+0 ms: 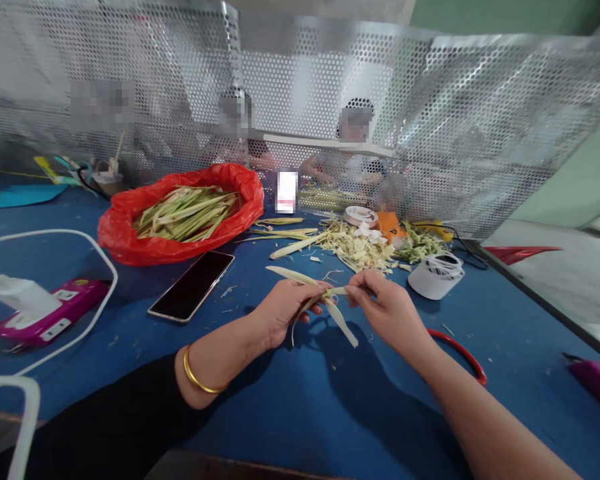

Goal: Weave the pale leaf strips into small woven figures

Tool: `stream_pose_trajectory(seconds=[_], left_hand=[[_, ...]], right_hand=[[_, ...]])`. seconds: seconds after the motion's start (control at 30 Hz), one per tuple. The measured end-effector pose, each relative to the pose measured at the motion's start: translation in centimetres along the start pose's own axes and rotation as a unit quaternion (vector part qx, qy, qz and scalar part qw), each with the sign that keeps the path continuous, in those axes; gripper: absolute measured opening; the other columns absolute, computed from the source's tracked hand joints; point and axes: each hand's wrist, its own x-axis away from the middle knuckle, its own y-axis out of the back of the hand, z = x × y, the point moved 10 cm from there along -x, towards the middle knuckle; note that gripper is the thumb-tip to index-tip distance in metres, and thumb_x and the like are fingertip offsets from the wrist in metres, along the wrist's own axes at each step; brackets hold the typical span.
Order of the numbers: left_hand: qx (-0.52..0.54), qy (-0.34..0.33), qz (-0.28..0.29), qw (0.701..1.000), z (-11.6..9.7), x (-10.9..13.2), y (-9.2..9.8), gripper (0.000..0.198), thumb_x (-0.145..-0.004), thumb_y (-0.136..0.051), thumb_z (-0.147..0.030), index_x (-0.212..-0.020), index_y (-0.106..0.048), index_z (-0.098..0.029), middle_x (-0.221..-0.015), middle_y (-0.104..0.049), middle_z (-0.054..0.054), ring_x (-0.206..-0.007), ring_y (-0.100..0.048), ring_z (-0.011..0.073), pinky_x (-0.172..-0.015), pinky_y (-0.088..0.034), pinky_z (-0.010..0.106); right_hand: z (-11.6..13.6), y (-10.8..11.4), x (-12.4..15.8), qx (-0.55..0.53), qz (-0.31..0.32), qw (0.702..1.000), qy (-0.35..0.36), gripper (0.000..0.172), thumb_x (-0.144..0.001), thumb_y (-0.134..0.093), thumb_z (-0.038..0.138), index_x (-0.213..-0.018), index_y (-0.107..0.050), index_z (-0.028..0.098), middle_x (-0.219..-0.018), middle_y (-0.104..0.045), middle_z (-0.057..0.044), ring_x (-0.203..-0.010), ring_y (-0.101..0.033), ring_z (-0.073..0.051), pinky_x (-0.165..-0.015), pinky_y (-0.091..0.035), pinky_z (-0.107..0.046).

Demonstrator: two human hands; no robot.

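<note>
Pale green leaf strips (pixel 343 323) cross one another in a small knotted bundle between my two hands, above the blue table. My left hand (pixel 287 310) pinches the bundle near its crossing, with one long strip pointing up and left past the thumb and thin threads hanging below. Thumb and forefinger of my right hand (pixel 380 300) are closed on the end of a short strip on the bundle's right side. A gold bangle (pixel 195 377) circles my left wrist. More long strips (pixel 295 248) lie on the table just beyond my hands.
A red plastic bag (pixel 125 250) holds many leaf strips. Nearby are a black phone (pixel 193 287), a purple power strip (pixel 80 303) with white cable, a heap of scraps (pixel 360 247), a tape roll (pixel 361 216), a white roll (pixel 433 280) and a red ring (pixel 467 353). People sit behind a perforated metal screen (pixel 300 80).
</note>
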Motion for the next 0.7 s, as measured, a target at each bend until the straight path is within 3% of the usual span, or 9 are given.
stream_pose_trajectory(seconds=[0.13, 0.23, 0.5, 0.7], left_hand=[[-0.030, 0.003, 0.004, 1.000, 0.2, 0.3, -0.4, 0.035, -0.064, -0.076, -0.045, -0.072, -0.070, -0.012, -0.068, -0.065, 0.005, -0.053, -0.051, 0.0098, -0.043, -0.031, 0.020], [-0.081, 0.001, 0.010, 0.997, 0.3, 0.6, -0.8, 0.029, -0.063, -0.076, -0.040, -0.069, -0.068, -0.013, -0.066, -0.063, 0.004, -0.052, -0.050, 0.0092, -0.042, -0.030, 0.020], [-0.108, 0.042, 0.043, 0.992, 0.9, 1.0, -1.7, 0.018, -0.064, -0.073, -0.031, -0.067, -0.065, -0.015, -0.057, -0.061, 0.001, -0.048, -0.049, 0.0089, -0.040, -0.030, 0.019], [-0.111, 0.056, 0.054, 0.991, 1.4, 1.0, -1.7, 0.013, -0.063, -0.071, -0.025, -0.066, -0.064, -0.015, -0.056, -0.059, 0.000, -0.048, -0.050, 0.0093, -0.041, -0.034, 0.019]], right_hand=[[-1.7, -1.8, 0.1, -0.230, 0.047, 0.966, -0.110, 0.018, -0.080, -0.060, 0.036, -0.075, -0.059, 0.019, -0.061, -0.057, 0.003, -0.056, -0.053, -0.012, -0.059, -0.041, -0.026], [-2.2, -2.7, 0.3, -0.306, 0.046, 0.939, -0.148, 0.022, -0.071, -0.070, 0.037, -0.074, -0.065, 0.016, -0.060, -0.057, 0.003, -0.056, -0.051, -0.011, -0.059, -0.041, -0.026], [-3.3, -1.7, 0.4, -0.310, -0.040, 0.938, -0.150, 0.021, -0.067, -0.072, 0.037, -0.066, -0.064, 0.017, -0.055, -0.058, 0.002, -0.054, -0.052, -0.012, -0.059, -0.041, -0.027], [-3.5, -1.7, 0.5, -0.284, -0.064, 0.946, -0.143, 0.021, -0.069, -0.071, 0.037, -0.067, -0.063, 0.018, -0.055, -0.058, 0.002, -0.055, -0.053, -0.014, -0.058, -0.042, -0.028]])
